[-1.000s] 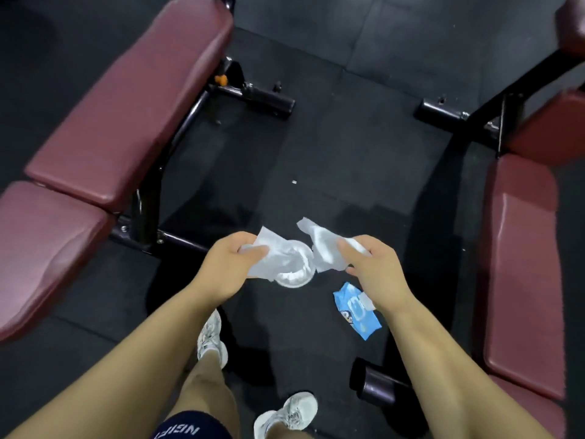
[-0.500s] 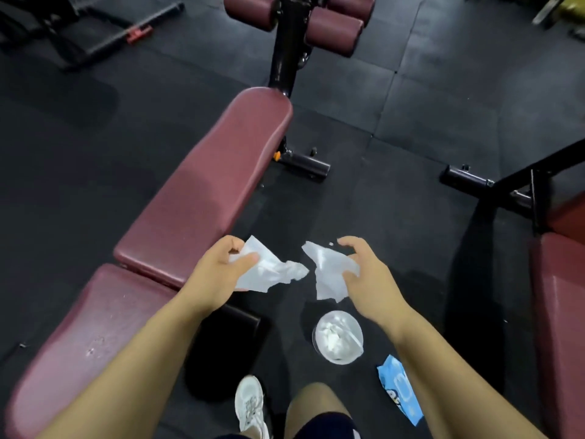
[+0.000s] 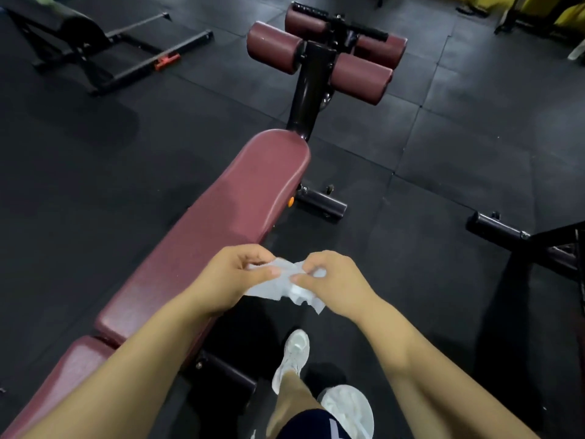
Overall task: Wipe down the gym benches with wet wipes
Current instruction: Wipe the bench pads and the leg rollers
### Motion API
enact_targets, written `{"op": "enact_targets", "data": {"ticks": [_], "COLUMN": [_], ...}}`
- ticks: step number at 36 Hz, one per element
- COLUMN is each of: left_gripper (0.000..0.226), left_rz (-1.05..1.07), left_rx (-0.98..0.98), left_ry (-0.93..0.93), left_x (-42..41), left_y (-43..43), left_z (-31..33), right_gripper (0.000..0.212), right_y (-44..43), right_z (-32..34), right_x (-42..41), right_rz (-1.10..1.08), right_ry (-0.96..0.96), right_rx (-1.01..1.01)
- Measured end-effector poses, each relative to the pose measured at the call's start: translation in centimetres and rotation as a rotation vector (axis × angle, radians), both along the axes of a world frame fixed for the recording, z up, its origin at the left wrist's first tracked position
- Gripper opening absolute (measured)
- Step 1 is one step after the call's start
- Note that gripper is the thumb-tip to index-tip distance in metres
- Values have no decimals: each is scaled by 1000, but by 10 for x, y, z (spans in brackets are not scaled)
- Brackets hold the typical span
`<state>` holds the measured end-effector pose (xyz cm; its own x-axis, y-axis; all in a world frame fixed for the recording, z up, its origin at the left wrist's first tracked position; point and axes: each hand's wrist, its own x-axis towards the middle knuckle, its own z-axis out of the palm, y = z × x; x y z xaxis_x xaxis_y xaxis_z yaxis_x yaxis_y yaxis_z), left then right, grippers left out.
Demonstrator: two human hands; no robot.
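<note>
2 hands meet in the middle of the shot, but biggest thing first: the floor (image 3: 474, 147) is dark rubber tile, seams showing, and it fills most of the view. on it, running from bottom left up toward the center, sits the maroon padded bench (image 3: 228, 217), long back pad tilted, with a separate seat pad (image 3: 57, 384) at the near end. at its far end a black post (image 3: 308, 87) carries 4 maroon foam rollers (image 3: 273, 47), 2 per side. top left there's another black frame (image 3: 104, 49) lying low on the floor with a small red tab on it. at the right edge, part of a 2nd rig's black foot bar (image 3: 493, 228) pokes in.

closer in, both bare forearms reach forward from the bottom corners. the left hand (image 3: 234, 274) and right hand (image 3: 335, 280) are nearly touching, each grip pinched narrow on the same crumpled white wet wipe (image 3: 278, 286), which hangs between them in the air just off the right edge of the bench pad, not touching it. a loose corner of the wipe droops below the right hand.

below that, 1 white sneaker (image 3: 292, 356) is planted on the floor beside the bench, and a round clear container (image 3: 348, 410) with white stuff in it sits by the knee at the bottom, partly hidden by dark shorts (image 3: 313, 424).
</note>
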<state>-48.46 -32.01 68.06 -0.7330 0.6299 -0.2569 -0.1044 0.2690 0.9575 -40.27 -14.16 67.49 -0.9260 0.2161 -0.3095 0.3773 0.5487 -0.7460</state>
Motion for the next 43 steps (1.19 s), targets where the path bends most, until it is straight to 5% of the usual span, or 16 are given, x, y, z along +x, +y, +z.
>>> {"op": "enact_targets", "data": {"ticks": [5,9,13,16,23,26,32,43], "left_gripper": [12,17,18,7,41,55,9,16], "left_rz": [-116,-257,-40,64,71,29,68,495], "left_rx": [-69,-115,-108,-119,-200,-88,-44,-45], "left_ry": [7,13,40,90,106,-73,-178,-398], "left_x": [-63,-110,-153,-181,-255,-287,-344,-408], "left_y": [59,106,142,160,196,218,244,235], "left_z": [-5,-4,-11,-22,-51,-56,-76,-91], "right_gripper": [10,31,50,42,5,19,31,11], "right_y": [67,115,155,171,209,224,243,259], "right_z": [-1,10,6,11,10,2,-10,-50], "right_x": [-60,-99,-135,-164,-236,-274,-354,-458], "right_rz": [-97,-106,-73,-44,83,48,40,102], "right_ry": [-26,43,68,20,-89,-84,-82,-116], "right_rx": [-50,-95,-132,-220,-142,-16,-89,-83]}}
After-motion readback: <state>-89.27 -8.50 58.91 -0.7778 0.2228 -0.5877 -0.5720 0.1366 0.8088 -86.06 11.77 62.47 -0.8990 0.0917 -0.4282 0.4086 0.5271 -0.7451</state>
